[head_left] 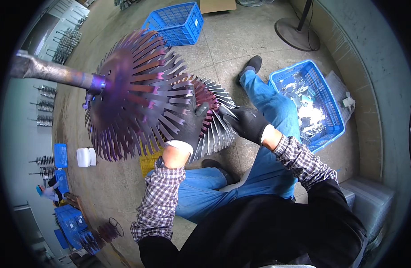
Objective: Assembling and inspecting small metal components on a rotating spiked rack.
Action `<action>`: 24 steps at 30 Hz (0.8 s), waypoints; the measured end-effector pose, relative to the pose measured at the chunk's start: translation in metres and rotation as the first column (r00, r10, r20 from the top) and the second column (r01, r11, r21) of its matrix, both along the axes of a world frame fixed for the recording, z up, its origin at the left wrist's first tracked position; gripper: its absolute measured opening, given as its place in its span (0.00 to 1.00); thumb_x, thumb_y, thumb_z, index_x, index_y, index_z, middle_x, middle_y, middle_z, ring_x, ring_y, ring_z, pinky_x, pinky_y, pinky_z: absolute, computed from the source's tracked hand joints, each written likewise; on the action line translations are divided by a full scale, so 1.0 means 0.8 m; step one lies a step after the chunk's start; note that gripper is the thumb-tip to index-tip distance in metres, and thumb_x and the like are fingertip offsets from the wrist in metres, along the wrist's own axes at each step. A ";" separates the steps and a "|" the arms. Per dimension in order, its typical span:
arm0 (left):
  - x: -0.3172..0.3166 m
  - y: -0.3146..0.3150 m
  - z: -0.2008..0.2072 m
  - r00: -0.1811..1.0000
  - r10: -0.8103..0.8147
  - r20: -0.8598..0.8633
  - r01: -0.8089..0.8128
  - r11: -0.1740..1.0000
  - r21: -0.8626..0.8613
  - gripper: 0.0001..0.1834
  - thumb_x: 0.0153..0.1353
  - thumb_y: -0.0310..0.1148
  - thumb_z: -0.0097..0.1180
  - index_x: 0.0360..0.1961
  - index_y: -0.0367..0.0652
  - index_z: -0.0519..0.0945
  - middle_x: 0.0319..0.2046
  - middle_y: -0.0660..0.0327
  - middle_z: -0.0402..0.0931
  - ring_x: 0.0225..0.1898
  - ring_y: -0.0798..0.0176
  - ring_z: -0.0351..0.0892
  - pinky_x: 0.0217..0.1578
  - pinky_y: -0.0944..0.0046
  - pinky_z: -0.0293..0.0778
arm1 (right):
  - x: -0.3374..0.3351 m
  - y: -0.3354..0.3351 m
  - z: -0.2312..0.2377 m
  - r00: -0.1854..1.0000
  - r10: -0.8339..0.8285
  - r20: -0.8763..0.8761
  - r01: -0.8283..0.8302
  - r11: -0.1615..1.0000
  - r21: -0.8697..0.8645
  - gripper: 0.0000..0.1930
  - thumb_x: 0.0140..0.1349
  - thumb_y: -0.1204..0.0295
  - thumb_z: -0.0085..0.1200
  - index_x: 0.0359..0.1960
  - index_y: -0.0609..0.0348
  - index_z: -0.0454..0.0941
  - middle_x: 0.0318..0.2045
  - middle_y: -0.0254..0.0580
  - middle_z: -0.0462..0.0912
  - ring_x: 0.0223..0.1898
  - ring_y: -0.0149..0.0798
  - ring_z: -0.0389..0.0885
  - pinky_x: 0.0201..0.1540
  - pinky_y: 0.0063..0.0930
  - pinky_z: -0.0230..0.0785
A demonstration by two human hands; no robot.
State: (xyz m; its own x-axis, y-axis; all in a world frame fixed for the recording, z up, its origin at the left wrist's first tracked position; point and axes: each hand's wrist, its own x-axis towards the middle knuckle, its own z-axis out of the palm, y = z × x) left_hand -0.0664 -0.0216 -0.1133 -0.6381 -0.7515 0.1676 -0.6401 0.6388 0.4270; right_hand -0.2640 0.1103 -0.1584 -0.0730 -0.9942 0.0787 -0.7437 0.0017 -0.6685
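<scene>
In front of me at the left is a round rack with purple-tinted metal prongs (116, 91) fanning out from a hub on a metal shaft (58, 73). Behind it sits a second ring of prongs, its rim lined with thin silver metal blades (216, 138). My left hand (187, 125), in a dark glove, reaches between the two rings with fingers stretched up and thumb apart; the near prongs partly hide it. My right hand (248, 123), also gloved, is closed at the rim of the second ring, pinching a small silver metal blade there.
Right of my legs stands a blue basket (335, 109) holding many loose shiny metal pieces. Another blue crate (181, 29) is at the far side, near a round stand base (297, 33). A yellow crate (149, 161) shows below the rack. A person (51, 192) is far left.
</scene>
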 end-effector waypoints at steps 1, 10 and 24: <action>-0.001 -0.002 -0.006 1.000 -0.004 0.008 0.004 0.999 -0.049 0.38 0.71 0.29 0.65 0.78 0.32 0.64 0.41 0.55 0.80 0.39 0.62 0.78 0.47 0.61 0.78 | 0.000 -0.001 0.002 1.000 0.014 -0.017 -0.014 1.000 -0.003 0.14 0.73 0.63 0.54 0.41 0.62 0.85 0.33 0.56 0.88 0.32 0.62 0.85 0.37 0.50 0.76; -0.024 -0.013 -0.012 0.995 0.048 -0.086 -0.034 0.986 0.161 0.44 0.67 0.34 0.68 0.79 0.33 0.62 0.63 0.39 0.77 0.59 0.45 0.82 0.60 0.52 0.78 | 0.000 -0.012 0.014 0.989 0.053 -0.136 -0.060 0.997 -0.049 0.12 0.72 0.66 0.55 0.37 0.62 0.83 0.31 0.56 0.85 0.29 0.58 0.81 0.35 0.45 0.74; -0.020 -0.024 -0.024 0.986 0.001 0.170 0.042 0.968 -0.248 0.41 0.70 0.45 0.61 0.78 0.36 0.64 0.69 0.41 0.75 0.65 0.39 0.79 0.65 0.47 0.75 | 0.000 -0.022 0.044 0.951 0.175 -0.255 -0.178 0.984 0.013 0.09 0.70 0.69 0.56 0.39 0.63 0.81 0.31 0.54 0.84 0.30 0.58 0.82 0.37 0.46 0.76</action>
State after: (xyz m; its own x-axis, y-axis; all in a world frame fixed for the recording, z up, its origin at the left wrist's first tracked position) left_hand -0.0820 -0.0409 -0.1325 -0.6877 -0.6860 0.2377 -0.6744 0.7248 0.1407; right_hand -0.2643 0.0926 -0.1233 0.1271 -0.9885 0.0823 -0.8768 -0.1508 -0.4567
